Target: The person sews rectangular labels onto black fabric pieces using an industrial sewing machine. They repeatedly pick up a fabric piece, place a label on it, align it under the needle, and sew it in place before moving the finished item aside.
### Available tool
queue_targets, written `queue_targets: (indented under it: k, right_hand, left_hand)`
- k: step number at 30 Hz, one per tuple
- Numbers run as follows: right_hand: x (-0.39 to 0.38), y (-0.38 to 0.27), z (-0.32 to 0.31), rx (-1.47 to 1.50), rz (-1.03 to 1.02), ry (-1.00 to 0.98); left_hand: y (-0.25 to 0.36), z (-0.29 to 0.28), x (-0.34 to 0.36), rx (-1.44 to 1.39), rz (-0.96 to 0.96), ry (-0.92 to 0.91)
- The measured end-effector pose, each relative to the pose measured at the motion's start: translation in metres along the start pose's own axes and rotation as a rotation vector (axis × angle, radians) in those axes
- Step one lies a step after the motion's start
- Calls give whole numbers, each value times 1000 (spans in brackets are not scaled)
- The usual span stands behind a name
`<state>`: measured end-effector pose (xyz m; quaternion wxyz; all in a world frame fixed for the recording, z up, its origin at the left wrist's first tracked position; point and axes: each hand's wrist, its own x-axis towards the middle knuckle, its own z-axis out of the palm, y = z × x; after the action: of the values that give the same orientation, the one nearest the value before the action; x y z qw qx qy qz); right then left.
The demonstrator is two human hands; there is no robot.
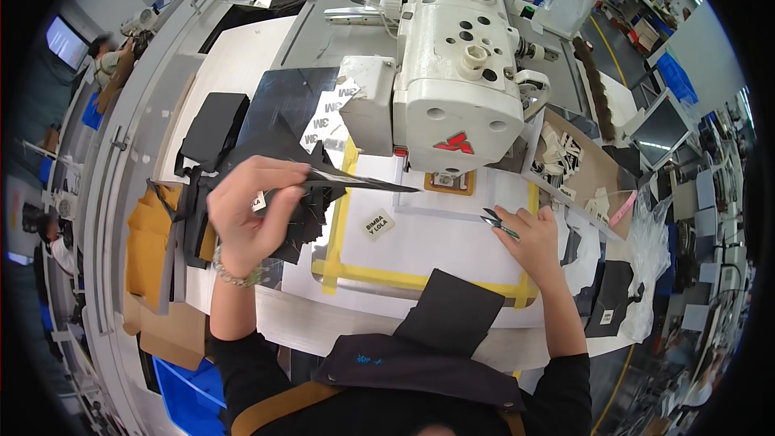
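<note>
My left hand [254,214] pinches a long, thin black piece [355,179] that stretches toward the sewing machine, above a heap of black cut pieces [307,226]. My right hand [529,238] grips small dark-green thread snips [504,228] at the right of the white work board [412,250] edged with yellow tape. A small pale square label [378,224] lies on the board between my hands. The white sewing machine [452,56] stands over it, with a yellow-framed plate [448,184] beneath its head. A black rectangle [448,311] lies at the near edge by my body.
Folded mustard pieces [149,250] and black stacks [210,133] are at left, above a blue bin [186,391]. A cardboard box [601,218] of labels and clear plastic [650,266] are at right. A co-worker [109,60] is in the left background.
</note>
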<state>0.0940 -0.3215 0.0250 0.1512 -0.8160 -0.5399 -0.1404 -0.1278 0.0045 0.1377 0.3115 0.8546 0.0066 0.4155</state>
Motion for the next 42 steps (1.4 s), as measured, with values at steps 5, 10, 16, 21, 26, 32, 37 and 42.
queue_targets:
  k: [5,10,16,21,26,32,37,42]
  right_hand:
    - [-28,6,-10,-44,106,10]
    - [-61,-2,-21,-19,206,46]
    - [-96,-16,-28,24,285,-10]
    - [-94,-22,-21,37,288,-24]
    - [-90,-17,-12,16,291,-34]
    - [-92,-19,-16,-7,330,-22]
    - [-90,-23,-14,-28,274,10]
    - [-70,-34,-15,228,256,90]
  left_hand:
    - [-14,-55,-35,153,-113,241]
    - [-45,-100,-96,361,-673,312]
    - [-44,-88,-111,1065,-461,171]
    - [-26,16,-75,408,-277,-188]
    - [-13,140,-66,-108,97,-703]
    - [0,220,-58,-195,204,-970]
    - [3,223,-59,-124,273,-1028]
    - [10,210,-64,-87,248,-868]
